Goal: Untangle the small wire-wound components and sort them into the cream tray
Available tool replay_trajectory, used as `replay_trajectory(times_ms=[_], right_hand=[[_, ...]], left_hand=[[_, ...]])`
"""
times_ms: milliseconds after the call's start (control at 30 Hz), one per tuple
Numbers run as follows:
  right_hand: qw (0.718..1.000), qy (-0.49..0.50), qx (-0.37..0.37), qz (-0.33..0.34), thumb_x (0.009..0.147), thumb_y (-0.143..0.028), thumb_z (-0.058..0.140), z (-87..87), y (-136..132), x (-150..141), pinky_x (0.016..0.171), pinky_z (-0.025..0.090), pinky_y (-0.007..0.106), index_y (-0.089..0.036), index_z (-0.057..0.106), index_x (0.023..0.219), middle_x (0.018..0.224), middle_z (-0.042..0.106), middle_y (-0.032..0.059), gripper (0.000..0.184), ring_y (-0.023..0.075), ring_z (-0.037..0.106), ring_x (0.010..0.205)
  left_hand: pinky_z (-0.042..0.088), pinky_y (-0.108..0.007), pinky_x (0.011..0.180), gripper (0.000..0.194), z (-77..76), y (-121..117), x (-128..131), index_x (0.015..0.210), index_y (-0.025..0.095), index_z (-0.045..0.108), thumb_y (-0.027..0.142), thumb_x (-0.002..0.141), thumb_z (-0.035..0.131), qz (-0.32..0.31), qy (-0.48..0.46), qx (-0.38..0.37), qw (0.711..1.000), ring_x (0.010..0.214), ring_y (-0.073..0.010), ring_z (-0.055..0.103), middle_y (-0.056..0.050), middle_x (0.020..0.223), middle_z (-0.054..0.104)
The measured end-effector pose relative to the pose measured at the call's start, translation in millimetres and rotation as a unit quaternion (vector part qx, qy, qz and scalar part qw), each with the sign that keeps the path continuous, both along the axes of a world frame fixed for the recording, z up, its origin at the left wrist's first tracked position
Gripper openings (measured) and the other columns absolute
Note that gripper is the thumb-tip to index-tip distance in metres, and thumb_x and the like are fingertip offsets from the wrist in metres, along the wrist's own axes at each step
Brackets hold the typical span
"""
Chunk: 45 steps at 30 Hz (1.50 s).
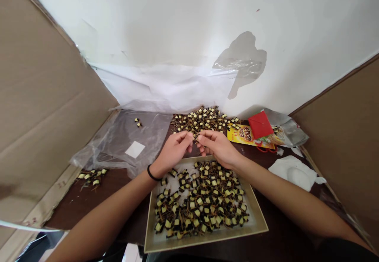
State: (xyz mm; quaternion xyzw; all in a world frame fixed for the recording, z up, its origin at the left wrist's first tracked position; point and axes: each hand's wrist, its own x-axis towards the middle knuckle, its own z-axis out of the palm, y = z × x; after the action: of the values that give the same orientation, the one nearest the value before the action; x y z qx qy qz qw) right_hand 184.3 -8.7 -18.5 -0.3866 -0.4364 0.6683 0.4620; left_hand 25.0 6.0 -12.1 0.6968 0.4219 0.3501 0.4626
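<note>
Dark brown counter (69, 203) carries a shallow cream-coloured box (256, 221). Just beyond the box's far rim, the left hand (175, 148) and the right hand (220, 148) pinch one small black-and-yellow component (195, 137) between their fingers, equally near it. Its long axis I cannot tell.

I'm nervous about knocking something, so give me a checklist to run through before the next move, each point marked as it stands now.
1. Hands clear of the shallow tray's contents: ok; left hand and right hand meet beyond them.
2. Grip firm on the yellow-taped component: cannot tell; fingers partly hide it.
3. Loose components together: not ok; two lie on the plastic bag, more at far left.
4. Scissors uncovered: not ok; partly under the yellow packet.
</note>
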Motion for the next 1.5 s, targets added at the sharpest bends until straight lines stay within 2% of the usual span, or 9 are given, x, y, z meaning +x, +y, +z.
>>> replay_trajectory(times_ms=[333,433,533,667,800,1033,1300,1400,1500], right_hand=[[0.996,-0.044,0.076,0.028,0.066,-0.051,0.075,1.7,-2.8,1.2,0.046,0.046,0.019,-0.015,0.06,0.074,0.062,0.057,-0.003,0.04,0.006,0.051,0.051],[0.993,-0.064,0.093,0.042,0.068,-0.052,0.073,2.4,-5.8,-0.9,0.046,0.047,0.02,-0.016,0.06,0.076,0.061,0.056,-0.004,0.04,0.0064,0.051,0.049],[0.989,-0.094,0.105,0.033,0.07,-0.05,0.072,1.3,-7.1,-2.5,0.046,0.048,0.02,-0.016,0.059,0.079,0.06,0.055,-0.0051,0.037,0.0062,0.051,0.047],[0.99,-0.105,0.094,0.016,0.073,-0.047,0.069,-2.0,-4.1,-1.1,0.046,0.049,0.02,-0.016,0.059,0.079,0.061,0.056,-0.0046,0.034,0.0063,0.052,0.048],[0.988,-0.109,0.1,0.036,0.074,-0.044,0.068,-3.6,-2.2,0.2,0.046,0.049,0.02,-0.016,0.06,0.078,0.059,0.053,-0.0056,0.03,0.0059,0.051,0.047],[0.988,-0.11,0.101,0.033,0.074,-0.046,0.068,-5.6,-1.5,0.2,0.047,0.05,0.021,-0.016,0.06,0.082,0.066,0.057,-0.0032,0.032,0.0072,0.052,0.051],[0.982,-0.135,0.127,0.026,0.074,-0.045,0.068,-5.0,-0.7,1.7,0.046,0.047,0.021,-0.016,0.059,0.08,0.063,0.053,-0.0048,0.031,0.0063,0.051,0.047],[0.982,-0.141,0.124,0.021,0.074,-0.047,0.068,-4.7,-0.4,1.4,0.044,0.047,0.02,-0.016,0.059,0.079,0.06,0.052,-0.0059,0.033,0.006,0.05,0.045],[0.985,-0.132,0.113,0.012,0.073,-0.05,0.068,-3.9,-0.5,0.6,0.043,0.048,0.02,-0.016,0.059,0.081,0.061,0.054,-0.0053,0.035,0.0059,0.05,0.045]], left_hand=[[0.028,-0.024,0.054,0.035,3.5,-0.3,-1.2,0.063,0.017,0.045,0.037,0.091,0.041,0.02,0.112,0.161,0.98,0.055,-0.0105,0.038,0.004,0.057,0.041],[0.028,-0.024,0.054,0.035,0.3,3.9,-1.1,0.06,0.018,0.042,0.035,0.09,0.043,0.056,0.103,0.137,0.984,0.055,-0.0105,0.038,0.004,0.055,0.04],[0.031,-0.024,0.054,0.037,-3.8,8.2,-1.3,0.06,0.018,0.043,0.038,0.091,0.04,0.098,0.015,0.066,0.993,0.053,-0.0106,0.04,0.003,0.056,0.046],[0.031,-0.024,0.05,0.038,-5.5,7.7,-1.1,0.065,0.018,0.048,0.043,0.092,0.037,0.057,-0.075,0.011,0.995,0.05,-0.0098,0.038,0.003,0.057,0.047],[0.03,-0.023,0.051,0.037,-1.7,3.5,-0.7,0.062,0.017,0.048,0.042,0.09,0.043,0.02,-0.033,0.011,0.999,0.051,-0.009,0.036,0.004,0.056,0.043],[0.031,-0.021,0.051,0.026,0.2,1.7,-1.3,0.064,0.018,0.047,0.033,0.085,0.049,0.027,-0.047,0.005,0.999,0.053,-0.0086,0.037,0.005,0.057,0.044],[0.033,-0.023,0.056,0.027,1.2,0.5,-1.6,0.068,0.017,0.048,0.033,0.089,0.045,0.014,0.047,0.106,0.993,0.059,-0.0108,0.041,0.003,0.061,0.046],[0.033,-0.023,0.058,0.026,0.8,0.8,-0.5,0.068,0.017,0.048,0.032,0.089,0.046,0.024,0.052,0.114,0.992,0.06,-0.011,0.042,0.003,0.062,0.047],[0.034,-0.023,0.057,0.029,-2.1,1.9,0.2,0.066,0.017,0.047,0.034,0.089,0.045,0.061,0.009,0.082,0.995,0.06,-0.0106,0.042,0.002,0.063,0.048]])
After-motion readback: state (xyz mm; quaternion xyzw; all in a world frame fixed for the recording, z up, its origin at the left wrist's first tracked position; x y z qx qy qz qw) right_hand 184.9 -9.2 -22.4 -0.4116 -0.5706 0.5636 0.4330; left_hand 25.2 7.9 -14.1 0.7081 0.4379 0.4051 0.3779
